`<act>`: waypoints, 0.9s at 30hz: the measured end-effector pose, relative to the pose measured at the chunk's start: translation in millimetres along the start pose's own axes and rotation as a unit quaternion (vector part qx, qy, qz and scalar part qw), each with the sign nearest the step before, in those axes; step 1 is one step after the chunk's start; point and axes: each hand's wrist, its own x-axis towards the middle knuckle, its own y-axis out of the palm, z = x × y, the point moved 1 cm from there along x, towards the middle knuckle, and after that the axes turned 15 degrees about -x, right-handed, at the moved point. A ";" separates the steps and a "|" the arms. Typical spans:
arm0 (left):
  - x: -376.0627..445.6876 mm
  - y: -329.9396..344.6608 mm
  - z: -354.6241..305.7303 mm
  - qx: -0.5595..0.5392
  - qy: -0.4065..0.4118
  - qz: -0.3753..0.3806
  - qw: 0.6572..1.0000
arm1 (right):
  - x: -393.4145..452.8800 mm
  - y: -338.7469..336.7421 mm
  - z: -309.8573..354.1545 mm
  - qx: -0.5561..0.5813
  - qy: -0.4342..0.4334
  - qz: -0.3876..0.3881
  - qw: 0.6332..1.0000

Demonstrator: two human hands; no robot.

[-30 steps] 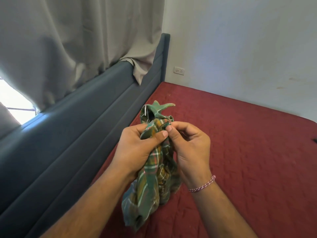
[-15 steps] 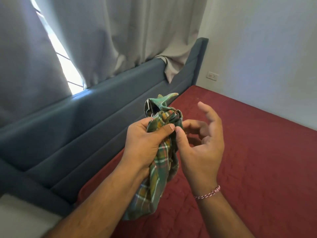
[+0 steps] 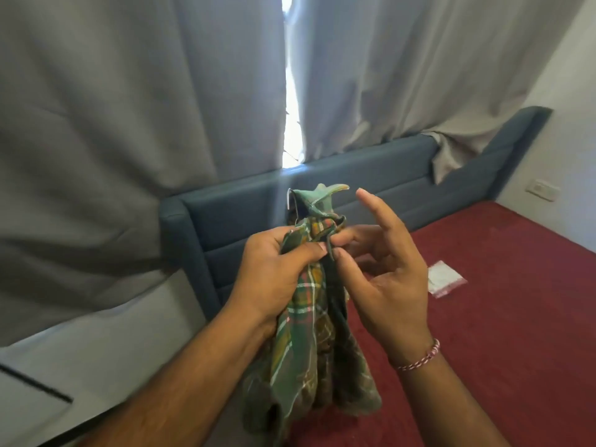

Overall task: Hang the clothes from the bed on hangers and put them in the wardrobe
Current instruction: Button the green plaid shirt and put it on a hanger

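A green plaid shirt point(image 3: 306, 343) with orange and white stripes hangs bunched in front of me, its collar point(image 3: 317, 198) poking up above my fingers. My left hand point(image 3: 274, 272) grips the gathered fabric just below the collar. My right hand point(image 3: 383, 279) is beside it on the right; its thumb and a finger pinch a fold of the shirt near the collar while the index finger sticks up straight. No hanger and no wardrobe are in view.
The bed with a red quilted cover point(image 3: 516, 317) spreads to the right. A blue padded headboard point(image 3: 371, 175) runs behind, with grey curtains point(image 3: 129, 124) above it. A small clear plastic bag point(image 3: 446, 279) lies on the cover. A white surface point(image 3: 96, 343) sits at lower left.
My view has swung left, showing more curtain and the headboard's end. My right hand loosened from a full grip to a fingertip pinch with the index finger raised. The left hand kept its hold.
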 end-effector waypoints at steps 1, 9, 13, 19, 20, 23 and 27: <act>-3.0 -12.4 -6.0 -0.001 0.002 -0.004 1.000 | 1.1 9.9 5.5 0.013 -0.017 0.020 1.000; -59.8 -157.3 -93.4 0.028 0.027 -0.068 0.997 | -15.0 142.9 77.7 0.076 -0.100 0.188 0.974; -112.9 -233.2 -136.6 0.054 0.073 -0.163 0.983 | -44.8 220.5 137.7 0.018 -0.202 0.201 0.958; -195.9 -321.0 -192.6 0.026 0.151 -0.272 0.950 | -105.2 319.2 230.7 0.194 -0.106 0.285 0.933; -213.4 -336.1 -204.7 0.020 0.167 -0.277 0.946 | -117.2 336.1 249.5 0.301 -0.006 0.340 0.891; -255.4 -368.4 -233.0 0.007 0.214 -0.281 0.936 | -145.7 372.9 285.7 0.508 0.232 0.463 0.689; -310.1 -401.1 -260.6 0.019 0.249 -0.310 0.917 | -178.0 416.2 325.4 0.506 0.244 0.551 0.617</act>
